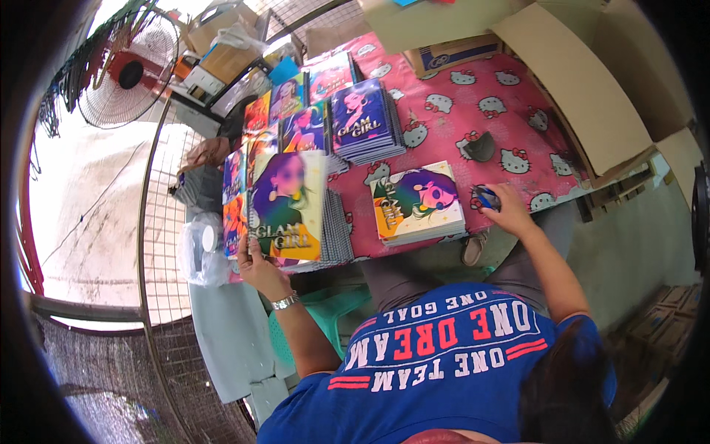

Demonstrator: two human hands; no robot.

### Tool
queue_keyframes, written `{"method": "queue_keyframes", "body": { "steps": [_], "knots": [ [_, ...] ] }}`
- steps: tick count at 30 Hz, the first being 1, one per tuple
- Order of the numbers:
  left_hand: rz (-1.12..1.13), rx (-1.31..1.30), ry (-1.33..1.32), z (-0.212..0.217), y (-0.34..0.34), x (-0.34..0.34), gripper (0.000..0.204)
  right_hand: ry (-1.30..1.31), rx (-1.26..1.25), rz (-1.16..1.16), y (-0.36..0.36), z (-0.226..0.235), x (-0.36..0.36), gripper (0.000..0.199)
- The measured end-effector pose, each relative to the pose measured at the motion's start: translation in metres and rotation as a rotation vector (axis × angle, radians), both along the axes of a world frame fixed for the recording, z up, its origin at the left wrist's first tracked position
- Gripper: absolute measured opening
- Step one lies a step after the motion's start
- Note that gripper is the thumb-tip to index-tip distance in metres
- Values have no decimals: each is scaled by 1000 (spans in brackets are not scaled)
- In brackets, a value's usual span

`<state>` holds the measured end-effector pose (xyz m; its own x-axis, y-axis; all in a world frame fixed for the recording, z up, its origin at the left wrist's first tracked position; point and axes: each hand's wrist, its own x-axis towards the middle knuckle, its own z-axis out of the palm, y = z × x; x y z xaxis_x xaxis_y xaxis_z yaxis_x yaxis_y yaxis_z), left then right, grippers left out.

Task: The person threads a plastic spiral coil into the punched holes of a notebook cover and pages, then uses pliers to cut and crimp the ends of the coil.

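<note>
My left hand [260,268] grips the lower edge of a notebook [287,203] with an illustrated woman on a white, green and yellow cover. This notebook is raised over a tall stack of notebooks [338,229] at the table's near left. On the near right, my right hand [509,211] is closed around a small dark blue object [487,197] whose kind I cannot make out. Between my hands lies a short stack of white-covered notebooks [418,203], turned sideways at the table's front edge.
Further stacks of notebooks, among them a purple one [364,115], fill the table's left side. A pink cat-patterned cloth [473,118] covers the table, with a dark grey piece [480,147] on it. Large cardboard boxes [577,89] stand right. A fan [131,74] is far left.
</note>
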<state>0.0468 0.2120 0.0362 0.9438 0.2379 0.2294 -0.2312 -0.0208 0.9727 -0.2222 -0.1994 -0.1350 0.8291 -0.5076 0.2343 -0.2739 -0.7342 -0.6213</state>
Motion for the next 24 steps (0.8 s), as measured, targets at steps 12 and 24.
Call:
{"method": "queue_keyframes", "body": {
  "steps": [12, 24],
  "knots": [
    [196, 346, -9, -70, 66, 19, 28, 335, -418, -692, -189, -14, 31, 33],
    [-488, 706, -744, -16, -150, -36, 19, 322, -523, -422, -208, 13, 34, 35]
  ]
}}
